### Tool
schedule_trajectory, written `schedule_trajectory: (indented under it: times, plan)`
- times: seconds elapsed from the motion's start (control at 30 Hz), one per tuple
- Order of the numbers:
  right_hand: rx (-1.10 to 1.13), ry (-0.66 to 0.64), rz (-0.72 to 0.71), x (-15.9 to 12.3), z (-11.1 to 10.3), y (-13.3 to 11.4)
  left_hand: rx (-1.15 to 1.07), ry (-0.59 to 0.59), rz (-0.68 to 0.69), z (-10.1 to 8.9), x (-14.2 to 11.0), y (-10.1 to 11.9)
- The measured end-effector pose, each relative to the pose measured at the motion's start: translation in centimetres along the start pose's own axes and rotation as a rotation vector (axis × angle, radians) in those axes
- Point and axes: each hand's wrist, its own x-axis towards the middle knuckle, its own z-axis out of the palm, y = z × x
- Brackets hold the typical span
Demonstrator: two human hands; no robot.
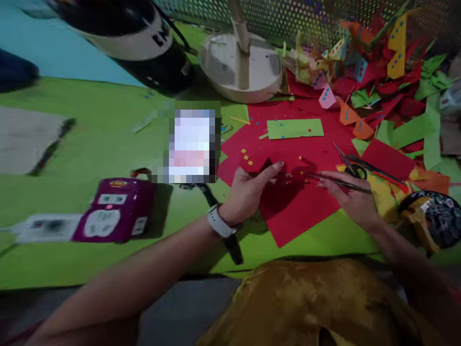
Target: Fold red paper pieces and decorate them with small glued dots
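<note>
My left hand (247, 190), a white-banded watch (220, 222) on its wrist, is closed with the thumb pressed on a dark red paper piece (267, 162). Part of that piece is hidden by the thumb. In my right hand (355, 202) is a pair of slim tweezers (342, 182), its tips pointing left toward the paper piece. Beneath both hands lies a red paper sheet (288, 226). Tiny yellow paper squares (246, 157) are scattered on it. A green paper strip (295, 129) with a few small coloured bits lies farther back.
Scissors (355, 168) lie beside my right hand, near a round dark container (435, 218). Dotted folded papers (345, 115) pile up at the back right. A purple socket box (115, 211), a pixelated bright screen (190, 144), a white round base (226, 67) and a dark bottle (144, 53) stand leftward.
</note>
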Motion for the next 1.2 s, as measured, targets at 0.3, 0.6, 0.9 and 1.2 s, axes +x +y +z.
schedule_trajectory:
  times: [0.3, 0.6, 0.9, 1.2]
  plan:
    - [-0.009, -0.024, -0.045, 0.0, 0.8, 1.3, 0.013, 0.004, 0.010, 0.0, 0.1, 0.2]
    - [-0.035, 0.011, -0.133, 0.1, 1.1, 1.4, 0.041, -0.008, 0.030, -0.1, 0.2, 0.1]
    - [-0.044, 0.016, -0.130, 0.3, 1.0, 1.3, 0.060, -0.009, 0.043, 0.0, 0.2, 0.2]
    - [-0.049, 0.064, -0.090, 0.2, 0.8, 1.1, 0.071, -0.022, 0.052, -0.4, 0.2, -0.2]
